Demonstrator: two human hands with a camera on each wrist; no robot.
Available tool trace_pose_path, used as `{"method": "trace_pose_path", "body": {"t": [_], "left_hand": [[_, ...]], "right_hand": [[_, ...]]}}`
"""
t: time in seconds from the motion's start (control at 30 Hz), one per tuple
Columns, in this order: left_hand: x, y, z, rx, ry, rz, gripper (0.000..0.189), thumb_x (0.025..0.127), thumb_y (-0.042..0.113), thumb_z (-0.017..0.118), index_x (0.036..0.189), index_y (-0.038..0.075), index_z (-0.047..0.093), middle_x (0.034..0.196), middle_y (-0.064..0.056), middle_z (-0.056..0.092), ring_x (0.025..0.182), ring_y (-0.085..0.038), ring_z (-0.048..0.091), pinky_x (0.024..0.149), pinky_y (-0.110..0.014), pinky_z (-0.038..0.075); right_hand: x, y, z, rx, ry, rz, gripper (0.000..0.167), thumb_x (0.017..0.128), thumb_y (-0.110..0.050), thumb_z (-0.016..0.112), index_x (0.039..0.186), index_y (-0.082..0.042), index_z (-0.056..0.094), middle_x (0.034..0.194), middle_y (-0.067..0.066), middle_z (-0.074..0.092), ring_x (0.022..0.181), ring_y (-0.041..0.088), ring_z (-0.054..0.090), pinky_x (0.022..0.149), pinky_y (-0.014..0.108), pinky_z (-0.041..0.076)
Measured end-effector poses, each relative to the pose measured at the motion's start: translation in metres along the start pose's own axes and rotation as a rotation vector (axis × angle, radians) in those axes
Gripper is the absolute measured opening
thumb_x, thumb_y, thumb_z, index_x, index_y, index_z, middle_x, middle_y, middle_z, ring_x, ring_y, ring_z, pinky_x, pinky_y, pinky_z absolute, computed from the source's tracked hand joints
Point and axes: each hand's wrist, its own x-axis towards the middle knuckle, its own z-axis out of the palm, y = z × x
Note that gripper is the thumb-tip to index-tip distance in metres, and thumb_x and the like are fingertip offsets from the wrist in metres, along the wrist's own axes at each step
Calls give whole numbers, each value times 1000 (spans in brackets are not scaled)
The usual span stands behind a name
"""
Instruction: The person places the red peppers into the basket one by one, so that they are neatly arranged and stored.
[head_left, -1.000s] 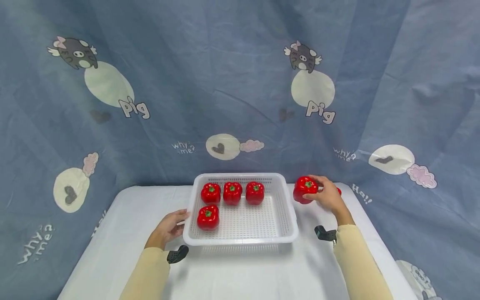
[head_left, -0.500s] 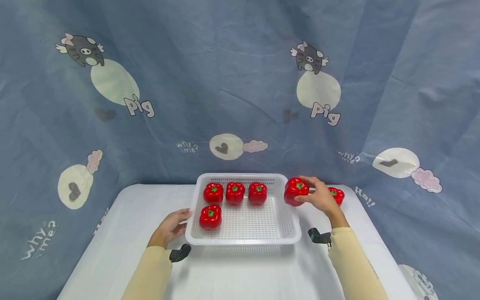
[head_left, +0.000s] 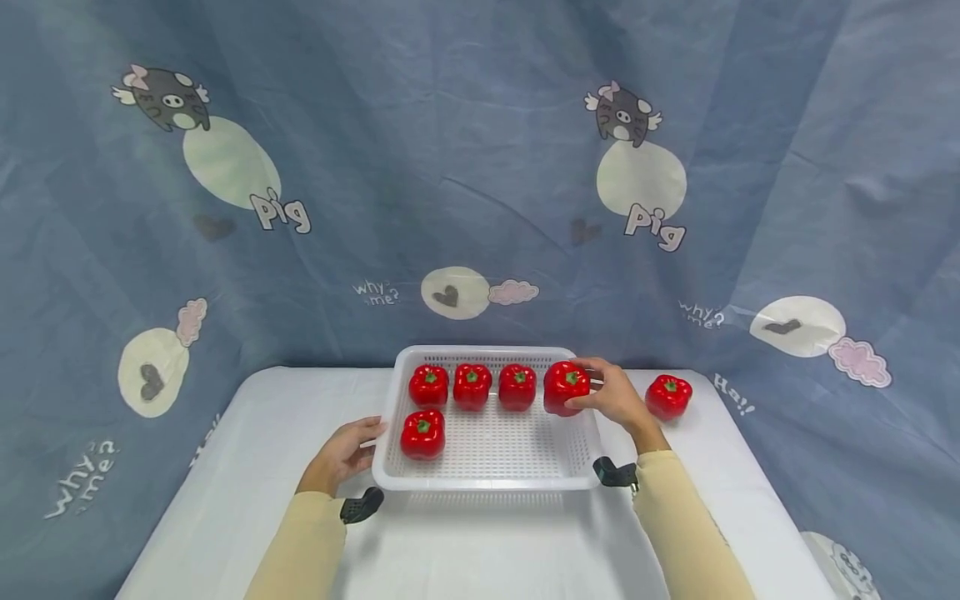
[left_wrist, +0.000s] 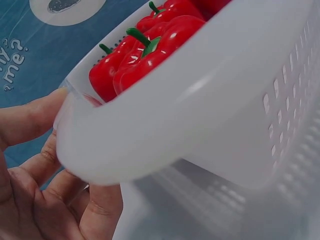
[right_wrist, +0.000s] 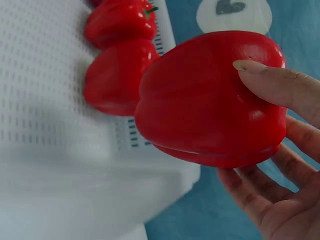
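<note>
In the head view my right hand (head_left: pixel 617 398) holds a red bell pepper (head_left: pixel 564 390) above the right back corner of a white plastic basket (head_left: pixel 495 482). The right wrist view has my thumb on the near side of this bell pepper (right_wrist: pixel 210 100), with the fingers around its far side and below. My left hand (head_left: pixel 347 454) grips the basket's left rim, its thumb at the edge and fingers under it in the left wrist view. Inside the basket sit several more red bell peppers (head_left: pixel 472 388), most in a back row and one (head_left: pixel 422 435) at the front left.
Another red bell pepper (head_left: pixel 668 397) stands on the white table (head_left: pixel 480 550), right of the basket. A blue printed curtain (head_left: pixel 480 167) hangs just behind the table's back edge.
My right hand has carried the bell pepper leftward from beside the basket to over its right end, uncovering the pepper on the table. My left hand stays at the rim.
</note>
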Motion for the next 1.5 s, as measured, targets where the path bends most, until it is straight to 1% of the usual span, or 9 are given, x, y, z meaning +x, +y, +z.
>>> {"method": "trace_pose_path", "body": {"t": [0.13,0.3,0.57,0.73,0.93,1.27,1.37,1.5], "left_hand": [[-1,0,-1,-2,-6,0,53,94,22,63,140,3,46,142,-22,43,112,-34,58,88,-43,54],[-1,0,-1,-3,-16,13,53,94,22,63,140,2,45,142,-23,43,108,-32,61,87,-44,54],[2,-2,-1,3,0,5,53,93,24,64,139,4,47,142,-22,44,108,-33,60,87,-45,54],[3,-2,-1,1,-1,7,53,93,23,64,139,3,47,142,-22,44,107,-31,61,87,-45,54],[3,-2,-1,-5,-5,10,52,94,20,63,139,1,46,140,-23,45,104,-29,61,87,-44,54],[2,-2,0,-6,3,9,58,92,26,66,141,4,45,143,-22,43,109,-33,59,85,-44,55],[2,-2,1,-7,10,7,55,93,24,65,140,4,46,142,-22,44,108,-33,60,85,-44,55],[1,-2,-1,-5,3,8,54,93,23,64,140,4,46,142,-22,43,109,-33,59,86,-44,54]], "right_hand": [[7,0,10,14,-13,-3,72,75,-6,81,139,-5,47,138,21,47,123,44,48,90,49,53],[12,-3,22,31,-13,12,73,73,-6,82,138,-7,49,137,19,50,123,42,49,89,49,53],[19,-5,38,32,-23,31,71,72,-5,83,136,-8,52,134,16,53,121,40,50,91,49,52],[21,-3,46,36,-23,38,70,71,-3,83,134,-8,54,132,16,54,120,39,51,91,49,52],[22,-8,53,41,-30,49,71,70,-3,83,134,-7,54,132,16,54,120,39,51,93,50,50],[26,-13,65,15,-60,23,68,68,-2,84,130,-8,57,131,14,55,118,36,53,93,48,51],[27,-13,69,11,-76,7,68,68,-2,84,130,-7,58,130,14,55,117,36,54,91,47,53],[27,-14,73,2,-93,-30,68,68,-1,84,130,-5,58,127,14,58,114,35,56,88,44,55]]}}
